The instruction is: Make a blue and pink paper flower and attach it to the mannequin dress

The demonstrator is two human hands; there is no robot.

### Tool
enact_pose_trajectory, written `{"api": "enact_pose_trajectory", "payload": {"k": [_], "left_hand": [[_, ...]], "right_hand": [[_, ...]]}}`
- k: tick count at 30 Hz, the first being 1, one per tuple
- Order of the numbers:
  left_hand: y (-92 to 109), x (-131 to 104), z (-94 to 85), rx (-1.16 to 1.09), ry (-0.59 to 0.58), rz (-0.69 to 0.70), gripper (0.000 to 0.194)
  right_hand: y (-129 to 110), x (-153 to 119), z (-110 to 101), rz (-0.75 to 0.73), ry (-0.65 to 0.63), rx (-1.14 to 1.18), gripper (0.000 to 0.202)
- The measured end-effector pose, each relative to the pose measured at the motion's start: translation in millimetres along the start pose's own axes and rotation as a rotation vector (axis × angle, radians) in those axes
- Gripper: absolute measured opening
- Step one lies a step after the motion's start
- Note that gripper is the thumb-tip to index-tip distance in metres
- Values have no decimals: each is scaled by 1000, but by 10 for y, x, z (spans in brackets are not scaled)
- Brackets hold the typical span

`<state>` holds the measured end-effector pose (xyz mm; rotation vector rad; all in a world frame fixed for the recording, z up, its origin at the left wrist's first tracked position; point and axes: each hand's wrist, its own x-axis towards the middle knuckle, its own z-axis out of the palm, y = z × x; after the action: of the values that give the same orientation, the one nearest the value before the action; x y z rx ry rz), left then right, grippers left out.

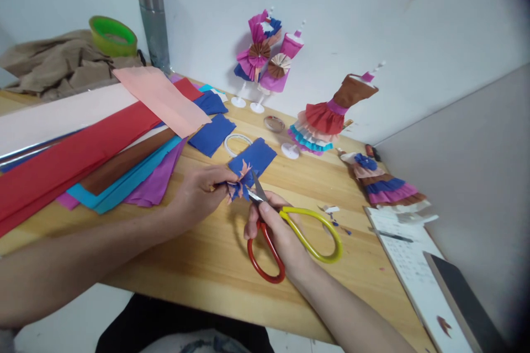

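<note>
- Being pinched in the left hand (202, 190), the fringed blue-and-peach paper piece (240, 183) is found just right of its fingertips.
- Scissors (285, 212) are grasped near the pivot by the right hand (281, 226); the blades are parted.
- The scissors' long axis is directed forward and leftward, blades beside the piece's right edge; contact cannot be confirmed.
- The piece is approached more closely by the left hand.
- Blue paper (260, 155) is noted just beyond.

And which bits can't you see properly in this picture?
All in the head view:
- Frilled pink-and-blue piece: its gathered end is hidden by the left hand.
- Red strip: cut off by the left edge.
- Writing on the white sheet: too small and blurred to read.
</note>
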<state>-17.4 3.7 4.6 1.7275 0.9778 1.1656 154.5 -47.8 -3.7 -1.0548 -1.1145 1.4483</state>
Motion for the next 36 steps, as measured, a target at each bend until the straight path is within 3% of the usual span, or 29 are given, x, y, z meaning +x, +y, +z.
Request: {"api": "enact_pose_trajectory", "payload": {"k": [4,6,11,15,18,21,25,27,29,32,36], "left_hand": [[0,-21,12,79,17,147,24],[8,-32,21,81,33,172,24],[-7,-55,49,77,62,87,25],[-34,-67,78,38,76,24,24],[-31,-81,89,50,86,28,24],[-3,-87,86,59,103,52,25],[43,-84,87,54,148,89,21],[54,-83,101,50,168,80,20],[54,-83,124,16,192,37,20],[36,-79,163,-91,246,-54,18],[11,-70,187,-201,267,-156,15]], "right_hand": [[25,-1,27,23,-41,99,34],[52,-16,24,-14,-30,37,32],[140,-53,-28,-291,79,-427,23],[153,-59,-50,-476,36,-685,27],[162,-71,-19,-392,58,-585,24],[171,-61,19,-228,72,-315,22],[146,-9,47,-112,-31,38,27],[134,1,56,-97,-47,84,29],[136,-11,58,-140,5,-18,27],[148,-41,28,-315,94,-363,23],[141,-33,-42,-587,41,-779,24]]}}
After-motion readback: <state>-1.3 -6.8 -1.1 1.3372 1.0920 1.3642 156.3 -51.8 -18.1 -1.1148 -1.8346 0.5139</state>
